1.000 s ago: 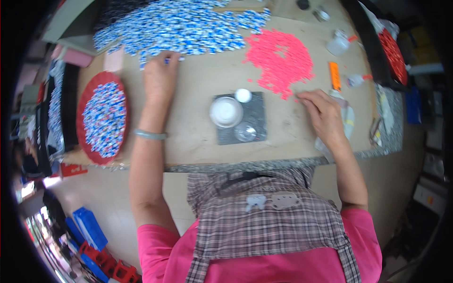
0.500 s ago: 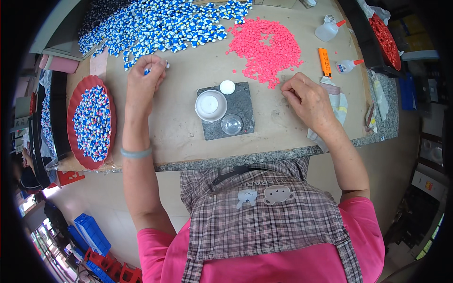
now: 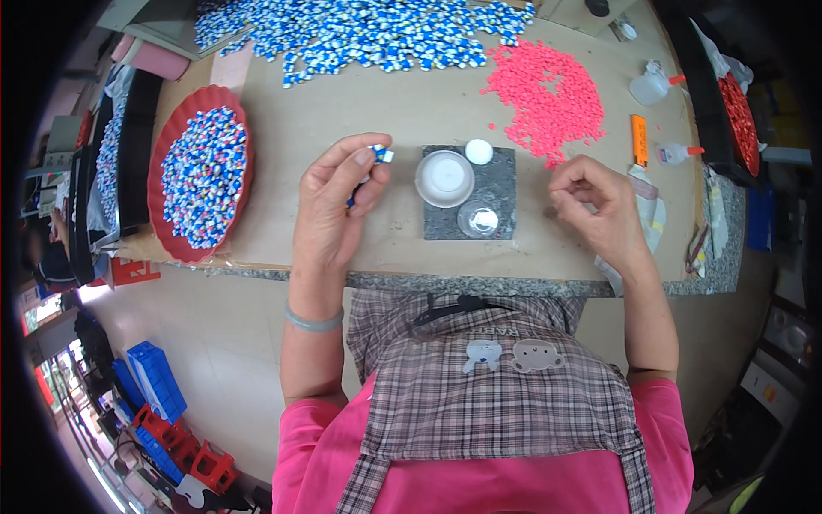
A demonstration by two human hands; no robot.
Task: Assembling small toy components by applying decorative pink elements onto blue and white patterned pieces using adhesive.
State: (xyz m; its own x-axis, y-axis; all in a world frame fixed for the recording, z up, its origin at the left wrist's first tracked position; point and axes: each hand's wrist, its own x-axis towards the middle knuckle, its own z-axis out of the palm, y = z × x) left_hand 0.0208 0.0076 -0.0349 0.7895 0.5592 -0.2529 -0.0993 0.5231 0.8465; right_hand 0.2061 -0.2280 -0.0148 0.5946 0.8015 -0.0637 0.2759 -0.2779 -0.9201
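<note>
- The slab (image 3: pixel 499 182), grey and nearly square, lay on the bench (image 3: pixel 300 111) and served as the clock's centre for all directions.
- The left hand (image 3: pixel 334 193), at nine o'clock, was above the bench, thumb and forefinger pinched on a blue-and-white piece (image 3: pixel 382 155); a second piece (image 3: pixel 351 200), mostly blue in view, showed against the lower fingers.
- The right hand (image 3: pixel 595 206), at three o'clock, was loosely curled, thumb and forefinger drawn near each other; whether they held anything could not be told.
- On the slab, a white dish (image 3: pixel 445 201) stood at ten o'clock, a white cap (image 3: pixel 479 152) at twelve and a clear cup (image 3: pixel 477 220) at six.
- The pink heap (image 3: pixel 548 107) spread at one o'clock, its lower tip just beside the right hand.
- The blue-and-white heap (image 3: pixel 368 38) covered the bench at eleven o'clock.
- The red bowl (image 3: pixel 157 171), filled with blue, white and pink bits, lay at nine o'clock, beyond the left hand.
- A red-tipped bottle (image 3: pixel 651 89) lay at two o'clock, a smaller bottle (image 3: pixel 672 154) near three, and an orange tool (image 3: pixel 640 140) just beside them.
</note>
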